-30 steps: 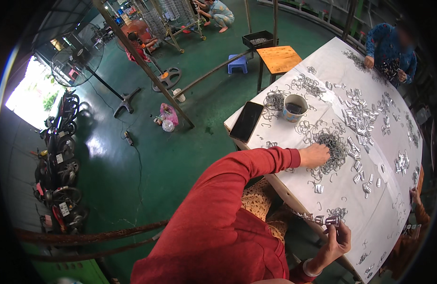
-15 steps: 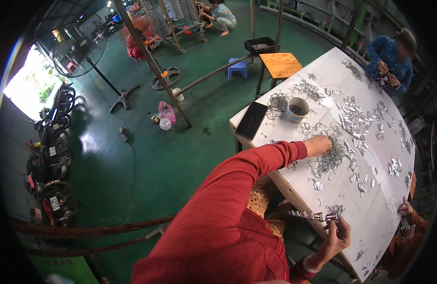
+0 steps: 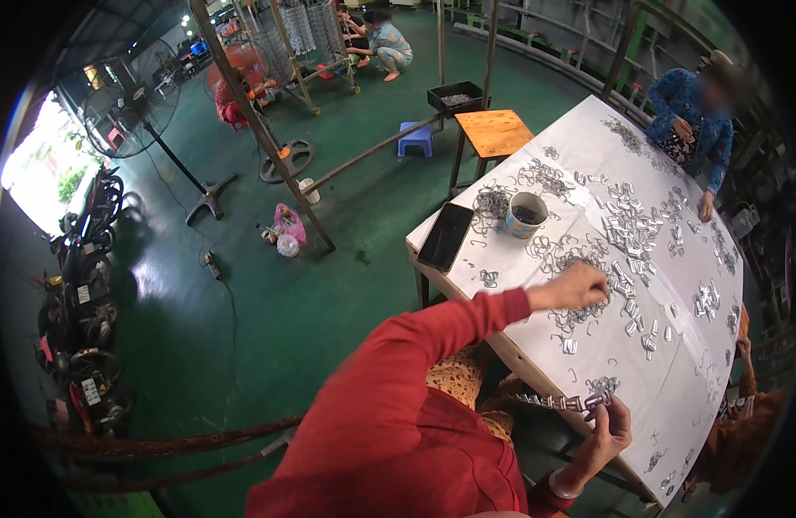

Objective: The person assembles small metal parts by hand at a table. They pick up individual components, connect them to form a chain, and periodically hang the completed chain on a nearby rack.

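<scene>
My left hand point(image 3: 573, 289), in a red sleeve, is over a pile of wire hooks point(image 3: 579, 255) on the white-topped table point(image 3: 536, 341). Its fingers are curled together, slightly blurred, and whatever they hold is hidden. Near the table's front edge, my right hand point(image 3: 609, 434) pinches the end of a strand of linked metal clips point(image 3: 560, 402), which stretches leftward past the edge. A small cluster of hooks point(image 3: 602, 385) lies just beyond those fingers. Many loose silver metal clips point(image 3: 632, 231) are spread across the middle of the table.
A round tub point(image 3: 526, 214) and a black phone point(image 3: 446, 236) stand on the table's left side. Across it sits a person in blue point(image 3: 695, 116); another person's brown sleeve point(image 3: 751, 423) shows at right. A wooden stool point(image 3: 493, 132) stands beyond.
My left hand has lifted slightly from the hook pile, fingers still curled. The right hand keeps its hold on the strand. The person in blue has lowered one hand to the table. The view has shifted slightly.
</scene>
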